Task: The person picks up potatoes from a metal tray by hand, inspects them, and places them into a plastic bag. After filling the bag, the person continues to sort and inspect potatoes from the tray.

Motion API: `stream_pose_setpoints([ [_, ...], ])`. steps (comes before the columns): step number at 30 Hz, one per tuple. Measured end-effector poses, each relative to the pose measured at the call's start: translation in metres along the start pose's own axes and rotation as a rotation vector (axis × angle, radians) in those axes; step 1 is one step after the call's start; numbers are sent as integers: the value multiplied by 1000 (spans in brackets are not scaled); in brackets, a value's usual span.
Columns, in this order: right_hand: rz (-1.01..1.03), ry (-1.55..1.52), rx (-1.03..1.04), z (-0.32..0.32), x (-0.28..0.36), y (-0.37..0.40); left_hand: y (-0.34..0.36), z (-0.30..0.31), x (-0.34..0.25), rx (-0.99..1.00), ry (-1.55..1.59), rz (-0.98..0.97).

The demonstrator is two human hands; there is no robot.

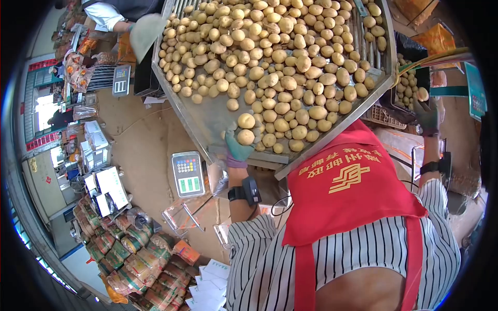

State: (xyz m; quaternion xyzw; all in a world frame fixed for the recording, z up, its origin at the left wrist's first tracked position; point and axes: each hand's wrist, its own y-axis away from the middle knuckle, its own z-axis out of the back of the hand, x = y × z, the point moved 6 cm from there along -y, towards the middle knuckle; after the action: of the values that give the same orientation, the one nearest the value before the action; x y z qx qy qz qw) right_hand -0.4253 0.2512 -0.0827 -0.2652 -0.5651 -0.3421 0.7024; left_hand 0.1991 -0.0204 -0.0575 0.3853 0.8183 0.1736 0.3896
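Red apron [337, 181] nearest, two potatoes [246, 137] lie cupped in left fingers [233, 144].

potatoes [289, 83]: topmost cropped | co-worker [105, 15]: cut off at top | nearer scale [188, 174]: lettering too small to read

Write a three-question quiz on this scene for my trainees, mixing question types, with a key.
1. Multiple choice: what colour is the apron? (a) blue (b) red (c) green
2. True or false: the right hand is outside the metal tray.
3. Short answer: which produce is at the left hand?

Key: 1 b; 2 true; 3 potatoes.
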Motion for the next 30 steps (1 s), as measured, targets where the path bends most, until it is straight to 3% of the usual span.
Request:
stream_pose_setpoints([
  [2, -313, -490, 379, -80, 24, 28, 2, -9, 24, -19, 57, 24],
  [3, -469, -738, 566, -127, 49, 50, 0, -10, 33, -14, -168, -64],
  [4, -567, -585, 471, -160, 65, 76, -2, -13, 40, -7, -393, -152],
  [5, -571, -612, 666, -206, 97, 103, 5, -45, 50, 20, -184, 65],
  [6, -221, -320, 897, -245, 121, 124, 9, -66, 58, 23, -186, 67],
  [8, -648, -305, 1004, -291, 145, 168, 17, -93, 79, 76, -586, 93],
  [9, -706, -323, 1055, -307, 139, 180, 16, -93, 82, 75, -586, 91],
  [11, -762, -338, 1111, -320, 128, 193, 11, -103, 63, 150, -1178, -448],
  [12, -829, -469, 1033, -321, 125, 194, 1, -91, 61, 141, -1177, -450],
  [14, -893, -593, 980, -326, 120, 195, -18, -34, 43, -292, -986, -204],
  [16, -971, -560, 940, -316, 101, 190, -35, -22, 22, -418, -1129, -324],
  [18, -912, -481, 1006, -314, 104, 187, -50, -19, 3, -545, -1267, -437],
  [20, -883, -498, 1012, -312, 106, 187, -72, -33, 4, -399, -1640, -422],
  [21, -862, -521, 1029, -311, 104, 188, -76, -40, 0, -417, -1634, -432],
  [23, -874, -507, 1027, -313, 103, 190, -81, -52, 8, -373, -2014, -56],
  [26, -872, -518, 1005, -308, 94, 190, -60, -63, 11, -429, -1964, -11],
  [28, -796, -445, 1061, -309, 99, 188, -56, -50, 13, -477, -1936, -144],
  [30, -217, -292, 1237, -308, 84, 179, -46, -42, 13, -462, -1891, -226],
])
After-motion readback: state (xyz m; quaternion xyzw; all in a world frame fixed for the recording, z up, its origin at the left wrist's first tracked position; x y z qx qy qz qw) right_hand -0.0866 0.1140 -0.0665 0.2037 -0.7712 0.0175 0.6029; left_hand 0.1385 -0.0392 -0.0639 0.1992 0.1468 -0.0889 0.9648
